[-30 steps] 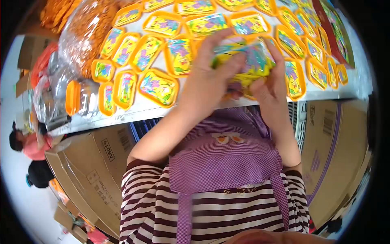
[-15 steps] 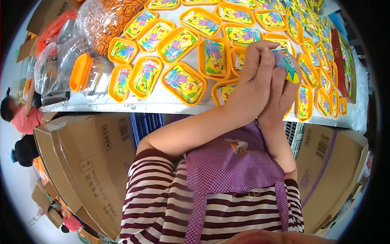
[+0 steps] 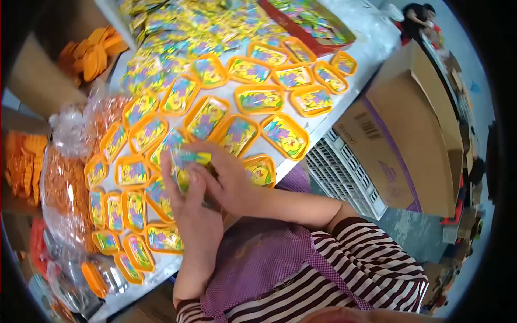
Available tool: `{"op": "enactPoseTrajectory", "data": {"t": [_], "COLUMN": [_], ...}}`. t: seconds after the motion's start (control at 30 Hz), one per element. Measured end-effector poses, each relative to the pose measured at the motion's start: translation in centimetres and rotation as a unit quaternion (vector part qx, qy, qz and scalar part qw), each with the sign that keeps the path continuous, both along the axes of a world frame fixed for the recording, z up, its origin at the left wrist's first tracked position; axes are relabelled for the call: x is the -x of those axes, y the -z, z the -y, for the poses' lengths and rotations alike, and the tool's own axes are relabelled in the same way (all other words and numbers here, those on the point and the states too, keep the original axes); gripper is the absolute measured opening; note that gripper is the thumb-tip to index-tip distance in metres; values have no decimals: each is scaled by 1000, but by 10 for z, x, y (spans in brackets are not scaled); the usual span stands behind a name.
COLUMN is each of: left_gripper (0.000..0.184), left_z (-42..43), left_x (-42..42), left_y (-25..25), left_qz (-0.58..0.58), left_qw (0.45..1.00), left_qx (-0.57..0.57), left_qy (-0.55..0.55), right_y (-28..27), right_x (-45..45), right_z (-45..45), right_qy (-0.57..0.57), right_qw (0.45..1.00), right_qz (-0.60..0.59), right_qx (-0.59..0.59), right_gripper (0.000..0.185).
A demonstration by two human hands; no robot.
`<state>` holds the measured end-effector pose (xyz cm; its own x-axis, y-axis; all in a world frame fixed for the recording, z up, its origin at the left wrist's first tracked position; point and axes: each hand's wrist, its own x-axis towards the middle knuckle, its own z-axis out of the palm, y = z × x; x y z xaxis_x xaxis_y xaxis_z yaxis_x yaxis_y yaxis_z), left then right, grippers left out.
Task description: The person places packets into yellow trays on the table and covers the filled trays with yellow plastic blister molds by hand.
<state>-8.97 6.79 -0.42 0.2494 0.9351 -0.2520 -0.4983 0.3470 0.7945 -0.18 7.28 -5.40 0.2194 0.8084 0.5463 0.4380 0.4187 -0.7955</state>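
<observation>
Over the table's near side, my left hand is closed around several small printed packets in teal and yellow. My right hand presses against it, its fingers closed at a teal-and-yellow packet on top. The fingers partly cover the packets, so their number cannot be made out. Below and around both hands lie orange plastic trays, each with a similar printed packet lying in it. One such tray sits just right of my right hand.
A heap of loose packets covers the table's far end beside a red box. On the left are plastic bags of orange pieces and stacked orange trays. A cardboard box and white crate stand right. Another person is far off.
My view has swung to the right, bringing the packet heap and right-hand box further in. Both hands stay together with the packets and now appear further left and lower in the view.
</observation>
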Motion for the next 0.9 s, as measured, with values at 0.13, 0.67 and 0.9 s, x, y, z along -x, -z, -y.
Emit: {"op": "enactPoseTrajectory", "data": {"t": [0.13, 0.67, 0.9], "left_gripper": [36, 29, 31], "left_z": [-4, 16, 35], "left_x": [18, 141, 194], "left_y": [13, 15, 32], "left_qz": [168, 186, 186], "left_qw": [980, 954, 934], "left_qx": [104, -24, -49], "left_qy": [23, -234, -302], "right_y": [-14, -61, -49], "right_x": [6, 137, 205], "right_z": [-1, -17, -23], "right_qy": [-33, -292, -419], "right_qw": [992, 920, 777], "right_qz": [-100, -208, -395], "right_qx": [75, 159, 254], "right_gripper": [26, 25, 19]}}
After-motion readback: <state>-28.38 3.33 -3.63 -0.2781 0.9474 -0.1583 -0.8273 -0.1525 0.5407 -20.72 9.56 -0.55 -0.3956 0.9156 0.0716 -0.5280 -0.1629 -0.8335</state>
